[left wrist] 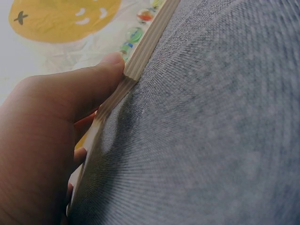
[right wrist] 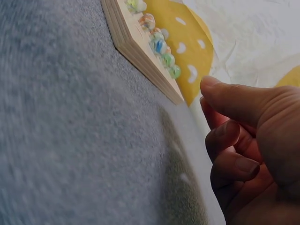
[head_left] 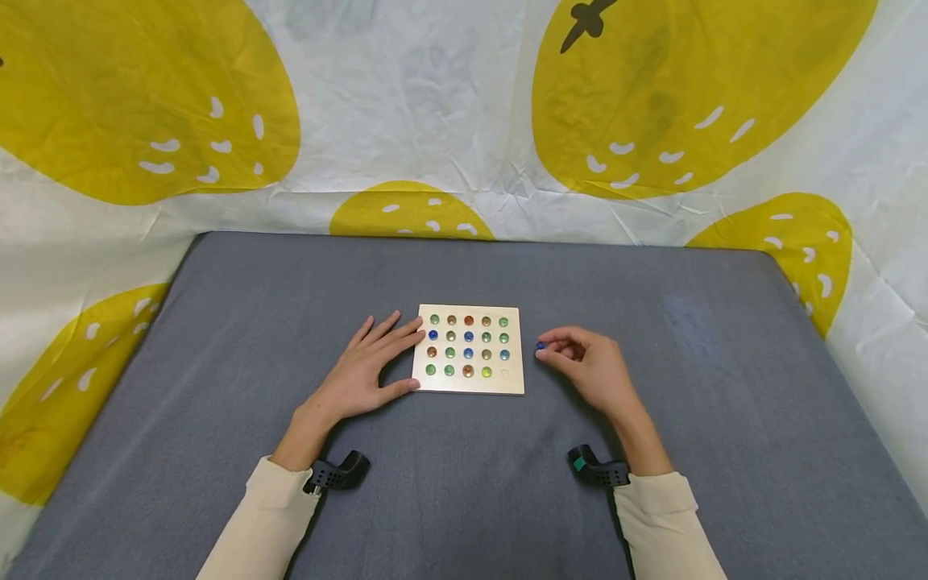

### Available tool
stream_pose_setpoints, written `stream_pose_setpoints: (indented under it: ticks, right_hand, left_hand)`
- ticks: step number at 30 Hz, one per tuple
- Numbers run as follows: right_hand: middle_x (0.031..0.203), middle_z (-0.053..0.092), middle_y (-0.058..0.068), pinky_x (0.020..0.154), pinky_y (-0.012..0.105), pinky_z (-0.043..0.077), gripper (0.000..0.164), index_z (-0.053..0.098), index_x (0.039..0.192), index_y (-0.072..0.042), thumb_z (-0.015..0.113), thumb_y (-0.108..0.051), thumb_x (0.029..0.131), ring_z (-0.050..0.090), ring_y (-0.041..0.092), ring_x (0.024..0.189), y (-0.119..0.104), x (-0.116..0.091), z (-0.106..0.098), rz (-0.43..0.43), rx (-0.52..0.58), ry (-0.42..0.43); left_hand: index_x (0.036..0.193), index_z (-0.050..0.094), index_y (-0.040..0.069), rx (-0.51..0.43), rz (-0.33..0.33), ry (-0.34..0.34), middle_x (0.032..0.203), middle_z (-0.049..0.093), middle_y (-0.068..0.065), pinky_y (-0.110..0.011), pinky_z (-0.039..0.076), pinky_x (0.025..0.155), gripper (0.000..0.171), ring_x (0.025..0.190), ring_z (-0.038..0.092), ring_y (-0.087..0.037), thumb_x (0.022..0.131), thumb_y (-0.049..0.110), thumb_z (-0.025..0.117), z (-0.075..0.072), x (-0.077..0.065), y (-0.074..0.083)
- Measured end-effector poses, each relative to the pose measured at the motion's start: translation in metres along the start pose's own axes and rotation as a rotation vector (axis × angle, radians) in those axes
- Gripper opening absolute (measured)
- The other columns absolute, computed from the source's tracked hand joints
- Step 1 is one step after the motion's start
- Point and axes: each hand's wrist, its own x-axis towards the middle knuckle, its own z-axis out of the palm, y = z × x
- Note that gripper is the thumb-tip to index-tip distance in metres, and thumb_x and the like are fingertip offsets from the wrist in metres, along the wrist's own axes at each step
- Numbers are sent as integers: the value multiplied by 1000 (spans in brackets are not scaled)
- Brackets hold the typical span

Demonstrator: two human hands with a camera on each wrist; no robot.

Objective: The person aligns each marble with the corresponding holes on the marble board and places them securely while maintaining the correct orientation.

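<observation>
A pale wooden board [head_left: 513, 383] lies flat on the grey cloth, with rows of coloured glass marbles [head_left: 468, 337] sitting in its hollows. One hollow [head_left: 505, 372] at the near right corner holds no marble. My left hand [head_left: 362, 374] rests at the board's left edge, fingers spread and straight, thumb at the near left corner; the left wrist view shows the thumb [left wrist: 101, 77] against the layered wood edge. Just right of the board, my right hand [head_left: 590, 366] pinches a dark blue marble [head_left: 540, 345] between thumb and forefinger. In the right wrist view the marble is hidden.
Grey cloth [head_left: 464, 467] covers the table under the board and hands. Behind and beside the table hangs a white sheet [head_left: 413, 105] with yellow fruit shapes. A black strap-on camera sits at each wrist.
</observation>
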Motion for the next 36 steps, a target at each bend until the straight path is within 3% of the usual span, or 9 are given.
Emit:
stream_pose_setpoints:
  ticks: [36]
  right_hand:
    - [74,64,-6,50,23,41,13,73,94,-13,77,-18,82,54,12,59,-13,-2,27,-56,62,-170]
  left_hand:
    - [147,42,16,1,1,-7,153,32,-1,-54,6,114,70,143,20,-29,91,54,57,-1,0,-2]
